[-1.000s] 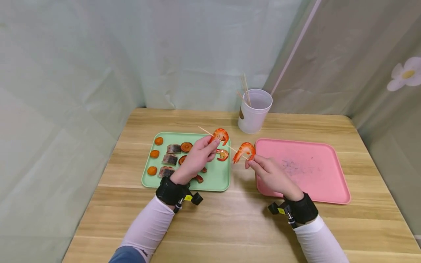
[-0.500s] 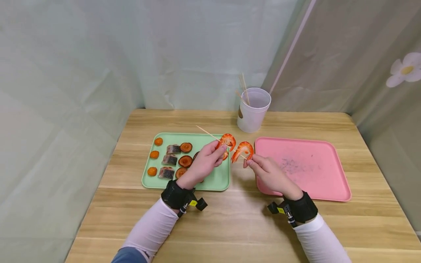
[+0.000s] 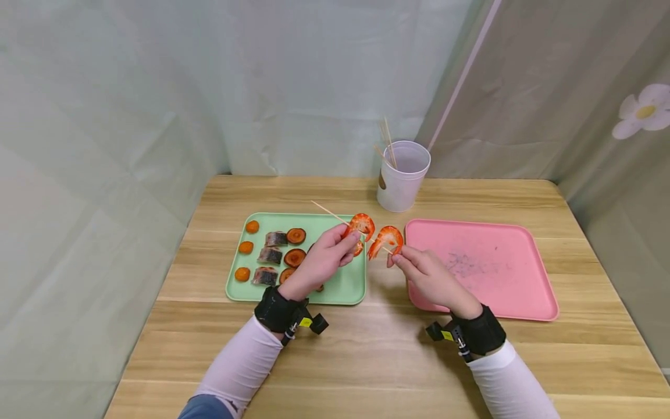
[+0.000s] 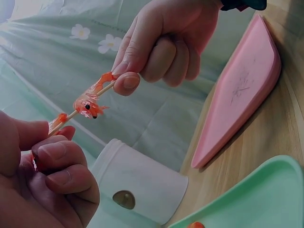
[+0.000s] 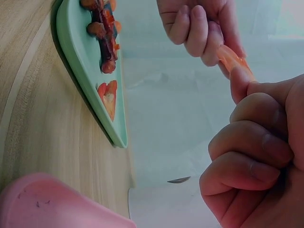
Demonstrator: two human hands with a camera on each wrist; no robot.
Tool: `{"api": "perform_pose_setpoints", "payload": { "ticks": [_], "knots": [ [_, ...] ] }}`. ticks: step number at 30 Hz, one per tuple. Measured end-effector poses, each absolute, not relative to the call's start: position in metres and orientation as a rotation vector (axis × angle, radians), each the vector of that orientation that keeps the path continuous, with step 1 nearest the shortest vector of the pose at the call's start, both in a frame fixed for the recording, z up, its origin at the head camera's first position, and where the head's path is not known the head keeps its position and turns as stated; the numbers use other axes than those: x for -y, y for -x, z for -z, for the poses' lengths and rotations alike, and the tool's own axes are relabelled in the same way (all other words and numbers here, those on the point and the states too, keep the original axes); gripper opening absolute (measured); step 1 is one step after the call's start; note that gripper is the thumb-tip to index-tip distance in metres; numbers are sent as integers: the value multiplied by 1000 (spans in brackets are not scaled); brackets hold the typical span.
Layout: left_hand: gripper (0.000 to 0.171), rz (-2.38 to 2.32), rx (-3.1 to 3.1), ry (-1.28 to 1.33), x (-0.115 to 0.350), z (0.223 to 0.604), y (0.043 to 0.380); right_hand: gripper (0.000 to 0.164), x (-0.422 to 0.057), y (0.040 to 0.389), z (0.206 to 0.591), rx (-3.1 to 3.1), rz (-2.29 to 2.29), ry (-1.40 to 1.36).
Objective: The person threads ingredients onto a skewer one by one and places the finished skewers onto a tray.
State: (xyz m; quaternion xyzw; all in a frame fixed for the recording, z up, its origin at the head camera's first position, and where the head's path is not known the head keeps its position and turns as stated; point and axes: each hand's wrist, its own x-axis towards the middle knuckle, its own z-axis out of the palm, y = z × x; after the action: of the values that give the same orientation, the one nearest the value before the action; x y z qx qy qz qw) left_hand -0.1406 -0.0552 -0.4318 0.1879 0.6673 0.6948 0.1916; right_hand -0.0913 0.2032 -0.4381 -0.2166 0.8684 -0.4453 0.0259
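Observation:
A thin wooden skewer (image 3: 325, 209) slants above the table between both hands, bearing two orange-red shrimps. My left hand (image 3: 325, 256) pinches the left shrimp (image 3: 361, 219) on the skewer, thumb on top and fingers curled beneath. Close to the skewer's right end, my right hand (image 3: 426, 276) grips the stick between thumb and forefinger, right beside the other shrimp (image 3: 389, 231). That shrimp's dark eyes show in the left wrist view. Below, the green tray (image 3: 345, 291) holds a further shrimp (image 5: 109, 99), partly hidden by my left hand in the head view.
Orange balls (image 3: 246, 247), fish chunks (image 3: 270, 255) and round brown slices (image 3: 295, 258) lie in rows on the green tray. A pink tray (image 3: 502, 279) with dark marks lies to the right. Behind stands a white bucket (image 3: 400, 186) with several skewers (image 3: 388, 139).
My left hand has moved right and slightly down with its shrimp along the skewer, closer to the other shrimp. Over the last half second both hands hold nearly still.

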Motion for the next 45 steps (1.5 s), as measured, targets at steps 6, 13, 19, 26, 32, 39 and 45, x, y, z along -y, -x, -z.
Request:
{"api": "perform_pose_setpoints", "payload": {
  "ticks": [6, 13, 19, 26, 32, 39, 45],
  "knots": [
    [33, -1928, -1861, -530, 57, 431, 142, 19, -204, 92, 440, -2674, 1396, 682],
    [27, -1883, -1893, -533, 61, 431, 144, 19, -206, 92, 440, -2683, 1413, 690],
    [35, -1859, -1950, -528, 65, 429, 148, 21, -209, 94, 440, -2677, 1437, 646],
    [43, -1911, -1980, -524, 71, 427, 153, 22, -215, 95, 437, -2677, 1481, 639],
    [38, -1906, -2121, -484, 75, 431, 161, 21, -220, 96, 436, -2690, 1497, 590],
    [28, -1550, -2580, -547, 75, 447, 176, 21, -224, 97, 433, -2701, 1495, 557],
    [23, -1090, -2830, -643, 64, 452, 183, 20, -225, 98, 435, -2699, 1491, 554]
  ]
}}
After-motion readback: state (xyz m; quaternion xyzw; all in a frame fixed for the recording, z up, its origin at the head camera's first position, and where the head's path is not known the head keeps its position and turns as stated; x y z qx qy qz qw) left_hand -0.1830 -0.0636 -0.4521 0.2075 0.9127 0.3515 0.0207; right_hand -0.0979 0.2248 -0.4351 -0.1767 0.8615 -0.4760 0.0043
